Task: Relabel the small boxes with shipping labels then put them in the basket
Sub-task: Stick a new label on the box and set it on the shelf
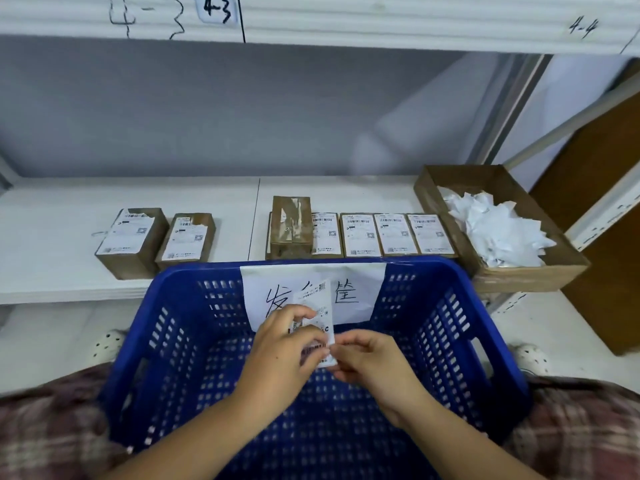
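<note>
The left hand (pixel 280 344) and right hand (pixel 367 358) pinch a white printed shipping label (pixel 317 306) between curled fingers (pixel 298 310), above the blue perforated plastic basket (pixel 433 323). Behind the basket, small brown cardboard boxes (pixel 358 233) lie on the white shelf (pixel 52 220), beside a brown cardboard tray (pixel 519 275) of white paper scraps (pixel 498 230)

Print on shipping label (pixel 319 301) blurred (unreadable); left hand (pixel 280 348) covers part.
</note>
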Available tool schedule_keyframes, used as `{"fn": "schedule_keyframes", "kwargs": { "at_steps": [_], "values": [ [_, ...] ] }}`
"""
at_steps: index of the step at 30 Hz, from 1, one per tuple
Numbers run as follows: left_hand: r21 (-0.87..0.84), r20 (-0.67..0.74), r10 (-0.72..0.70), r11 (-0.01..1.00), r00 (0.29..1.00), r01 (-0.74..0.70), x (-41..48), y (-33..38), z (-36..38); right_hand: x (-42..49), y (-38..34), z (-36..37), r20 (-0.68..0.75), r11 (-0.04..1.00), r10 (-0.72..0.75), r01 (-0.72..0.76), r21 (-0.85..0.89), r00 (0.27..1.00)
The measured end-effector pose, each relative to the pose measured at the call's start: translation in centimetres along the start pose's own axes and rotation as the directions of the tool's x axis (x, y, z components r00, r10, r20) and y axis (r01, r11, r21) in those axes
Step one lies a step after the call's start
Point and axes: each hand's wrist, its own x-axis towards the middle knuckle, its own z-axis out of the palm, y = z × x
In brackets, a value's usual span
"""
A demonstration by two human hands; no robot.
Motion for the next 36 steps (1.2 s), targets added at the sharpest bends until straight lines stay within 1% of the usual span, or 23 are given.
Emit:
{"fn": "schedule_keyframes", "kwargs": {
  "at_steps": [3,6,9,11,16,20,24,29,36],
  "values": [
    [-0.012,-0.002,0.003,1.0,1.0,-0.003,0.0,-0.2,0.4,0.3,0.3,0.2,-0.007,0.994,0.039,-0.038,0.101,0.999],
    [0.0,0.009,-0.007,1.0,1.0,0.007,0.4,-0.3,0.4,0.6,0.3,0.2,0.04,0.974,0.066,-0.073,0.215,0.997],
    [0.02,0.002,0.011,1.0,1.0,-0.011,0.5,-0.3,0.2,0.7,0.1,0.1,0.091,0.944,0.059,-0.085,0.318,0.994],
    [0.018,0.002,0.017,1.0,1.0,-0.017,0.5,-0.4,0.2,0.7,0.0,0.0,0.109,0.933,0.049,-0.085,0.351,0.993],
    [0.027,-0.012,0.015,1.0,1.0,-0.015,0.3,0.0,0.0,0.4,-0.1,0.1,0.149,0.916,0.022,-0.08,0.394,0.989],
    [0.038,-0.023,0.011,0.999,1.0,-0.01,0.2,0.3,-0.1,0.3,0.0,0.1,0.14,0.896,0.045,-0.102,0.432,0.989],
    [0.05,-0.014,0.025,0.998,1.0,-0.024,0.0,0.5,-0.2,0.4,0.2,0.1,0.144,0.894,0.052,-0.111,0.435,0.988],
    [-0.039,0.008,-0.053,0.998,0.999,0.053,0.1,0.5,-0.2,0.5,0.0,0.0,0.152,0.888,0.039,-0.104,0.449,0.988],
    [-0.036,0.033,-0.065,0.997,0.997,0.067,0.2,0.7,-0.2,0.5,0.0,0.1,0.134,0.892,0.035,-0.092,0.442,0.99]
  ]
}}
